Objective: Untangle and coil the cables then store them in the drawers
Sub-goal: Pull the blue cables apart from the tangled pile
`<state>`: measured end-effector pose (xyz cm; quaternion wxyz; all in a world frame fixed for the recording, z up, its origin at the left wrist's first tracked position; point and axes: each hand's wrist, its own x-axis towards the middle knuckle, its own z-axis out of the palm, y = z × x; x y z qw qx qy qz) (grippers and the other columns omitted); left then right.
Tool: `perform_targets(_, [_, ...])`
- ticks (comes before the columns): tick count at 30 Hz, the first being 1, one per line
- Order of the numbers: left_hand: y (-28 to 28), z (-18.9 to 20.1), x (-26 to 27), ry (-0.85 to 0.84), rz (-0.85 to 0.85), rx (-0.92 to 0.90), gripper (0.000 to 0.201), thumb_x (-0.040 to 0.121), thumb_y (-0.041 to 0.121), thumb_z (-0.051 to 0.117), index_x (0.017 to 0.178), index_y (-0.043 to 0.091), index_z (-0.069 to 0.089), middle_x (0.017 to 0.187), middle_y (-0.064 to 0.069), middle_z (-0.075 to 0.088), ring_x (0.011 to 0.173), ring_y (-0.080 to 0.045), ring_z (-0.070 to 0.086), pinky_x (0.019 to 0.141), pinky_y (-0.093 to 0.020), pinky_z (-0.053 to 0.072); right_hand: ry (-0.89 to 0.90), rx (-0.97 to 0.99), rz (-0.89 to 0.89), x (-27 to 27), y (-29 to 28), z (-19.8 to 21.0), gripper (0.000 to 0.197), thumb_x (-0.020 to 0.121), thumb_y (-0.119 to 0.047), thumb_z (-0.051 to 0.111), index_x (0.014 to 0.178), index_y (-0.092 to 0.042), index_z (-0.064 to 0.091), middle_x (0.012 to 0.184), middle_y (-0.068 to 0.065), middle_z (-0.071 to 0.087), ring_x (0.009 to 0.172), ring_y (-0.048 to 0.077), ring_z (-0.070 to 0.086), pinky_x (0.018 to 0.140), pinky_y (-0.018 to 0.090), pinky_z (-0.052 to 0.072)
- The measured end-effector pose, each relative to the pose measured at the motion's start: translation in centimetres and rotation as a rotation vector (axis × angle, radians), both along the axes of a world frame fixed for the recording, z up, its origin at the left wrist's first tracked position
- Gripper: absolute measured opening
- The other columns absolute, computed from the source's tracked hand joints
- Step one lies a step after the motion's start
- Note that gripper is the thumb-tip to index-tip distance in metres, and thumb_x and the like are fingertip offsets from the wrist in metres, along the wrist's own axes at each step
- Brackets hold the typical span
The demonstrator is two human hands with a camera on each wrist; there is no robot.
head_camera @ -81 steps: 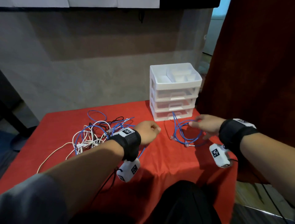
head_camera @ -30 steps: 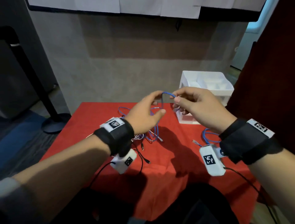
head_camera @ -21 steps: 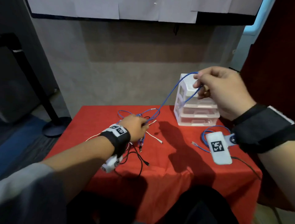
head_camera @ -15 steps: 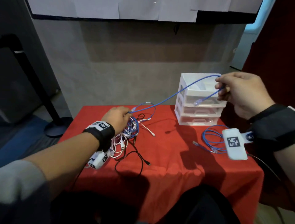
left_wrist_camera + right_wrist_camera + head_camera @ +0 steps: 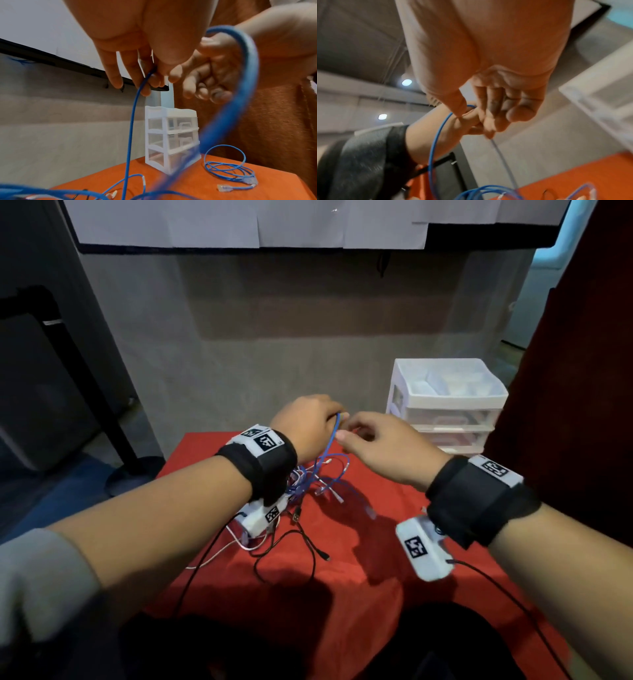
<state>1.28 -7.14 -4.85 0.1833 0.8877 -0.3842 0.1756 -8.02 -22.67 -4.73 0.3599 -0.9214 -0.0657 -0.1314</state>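
Both hands meet in the air above the red table [image 5: 359,570]. My left hand [image 5: 334,419] pinches a thin blue cable [image 5: 331,440] that hangs down into the tangle of blue, white and black cables [image 5: 313,484]. Close beside it, my right hand [image 5: 342,434] pinches the same cable. In the left wrist view the left fingers [image 5: 144,81] grip the blue cable [image 5: 131,128], and a blurred loop of it passes the right hand [image 5: 214,70]. A coiled blue cable [image 5: 229,171] lies by the white drawer unit [image 5: 171,142], whose drawers are closed.
The drawer unit [image 5: 445,405] stands at the table's back right, next to a dark red curtain [image 5: 575,405]. Loose black cable [image 5: 301,546] and white cable [image 5: 219,556] trail toward the front left edge. A black stand [image 5: 113,422] rises left of the table.
My right hand has come back left from beside the drawers, and my left hand has risen from the tangle. The stretched blue cable now hangs slack between the two close hands.
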Motion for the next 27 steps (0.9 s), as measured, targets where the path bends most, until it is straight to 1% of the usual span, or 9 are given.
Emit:
perform_targets(1, [0.0, 0.2, -0.3, 0.015, 0.0, 0.02, 0.036, 0.095, 0.036, 0.043, 0.1, 0.017, 0.073, 0.091, -0.009, 0.066, 0.093, -0.035, 0.063, 0.076, -0.041, 0.049, 0.067, 0.122, 0.02, 0.1, 0.8, 0.4, 0.021, 0.1, -0.03, 0.06, 0.091, -0.013, 0.069, 0.083, 0.002, 0.072, 0.073, 0.013, 0.063, 0.067, 0.031, 0.053])
perform_targets(3, [0.4, 0.2, -0.5, 0.022, 0.024, 0.038, 0.04, 0.088, 0.036, 0.037, 0.097, 0.018, 0.071, 0.092, -0.007, 0.066, 0.094, -0.035, 0.063, 0.076, -0.044, 0.051, 0.218, 0.407, 0.036, 0.0, 1.7, 1.1, 0.026, 0.101, -0.029, 0.054, 0.083, -0.014, 0.064, 0.067, -0.002, 0.066, 0.06, 0.015, 0.057, 0.047, 0.026, 0.038])
perform_targets(5, [1.0, -0.2, -0.6, -0.006, 0.071, 0.091, 0.035, 0.089, 0.033, 0.038, 0.099, 0.021, 0.069, 0.098, -0.005, 0.066, 0.097, -0.033, 0.064, 0.074, -0.042, 0.051, 0.255, 0.493, 0.019, 0.2, 1.7, 1.0, 0.032, 0.101, -0.04, 0.055, 0.08, -0.017, 0.063, 0.06, -0.006, 0.062, 0.055, 0.015, 0.052, 0.045, 0.024, 0.029])
perform_targets(9, [1.8, -1.7, -1.0, -0.046, 0.09, 0.153, 0.037, 0.091, 0.041, 0.035, 0.103, 0.027, 0.066, 0.102, 0.001, 0.064, 0.098, -0.029, 0.065, 0.071, -0.042, 0.053, 0.214, 0.232, 0.011, 0.4, 1.5, -0.1, 0.026, 0.099, -0.028, 0.062, 0.078, -0.012, 0.062, 0.066, 0.005, 0.063, 0.049, 0.014, 0.046, 0.039, 0.02, 0.029])
perform_targets(15, [4.2, -6.2, 1.8, 0.161, 0.187, 0.044, 0.025, 0.1, 0.04, 0.052, 0.097, 0.022, 0.069, 0.095, -0.004, 0.064, 0.093, -0.031, 0.063, 0.077, -0.039, 0.051, 0.049, 0.484, 0.025, -2.5, 1.0, 4.8, 0.015, 0.099, -0.008, 0.054, 0.085, -0.008, 0.062, 0.061, 0.001, 0.059, 0.043, 0.011, 0.045, 0.04, 0.022, 0.038])
perform_targets(17, [5.4, -7.3, 2.7, 0.203, 0.226, 0.065, 0.03, 0.1, 0.043, 0.053, 0.097, 0.019, 0.07, 0.093, -0.005, 0.063, 0.092, -0.032, 0.063, 0.077, -0.036, 0.05, -0.071, 0.54, 0.051, -4.2, 0.2, 7.6, 0.013, 0.1, -0.008, 0.053, 0.091, -0.006, 0.063, 0.059, 0.0, 0.059, 0.043, 0.013, 0.047, 0.042, 0.024, 0.042])
perform_targets(22, [7.7, -7.6, 4.2, 0.195, 0.274, 0.103, 0.041, 0.092, 0.055, 0.043, 0.1, 0.028, 0.073, 0.098, -0.003, 0.065, 0.1, -0.031, 0.063, 0.084, -0.041, 0.053, -0.269, 0.678, -0.051, -5.4, -4.2, 11.7, 0.021, 0.097, -0.013, 0.058, 0.077, -0.019, 0.06, 0.058, -0.003, 0.055, 0.05, 0.014, 0.043, 0.044, 0.025, 0.041])
perform_targets(24, [8.0, -6.3, 4.6, 0.204, 0.289, 0.071, 0.028, 0.098, 0.043, 0.052, 0.103, 0.026, 0.074, 0.105, -0.006, 0.069, 0.101, -0.033, 0.064, 0.084, -0.039, 0.052, -0.23, 0.58, -0.137, -4.3, -6.0, 10.9, 0.022, 0.096, -0.014, 0.058, 0.075, -0.018, 0.06, 0.061, -0.001, 0.057, 0.049, 0.014, 0.044, 0.044, 0.026, 0.042])
perform_targets(27, [8.0, -3.7, 5.2, 0.171, 0.32, -0.096, 0.026, 0.103, 0.035, 0.052, 0.101, 0.02, 0.074, 0.094, -0.005, 0.072, 0.091, -0.026, 0.065, 0.074, -0.029, 0.045, -0.079, 0.361, -0.201, -2.3, -7.6, 7.4, 0.02, 0.099, -0.013, 0.057, 0.08, -0.011, 0.061, 0.07, 0.008, 0.061, 0.045, 0.013, 0.049, 0.041, 0.025, 0.047])
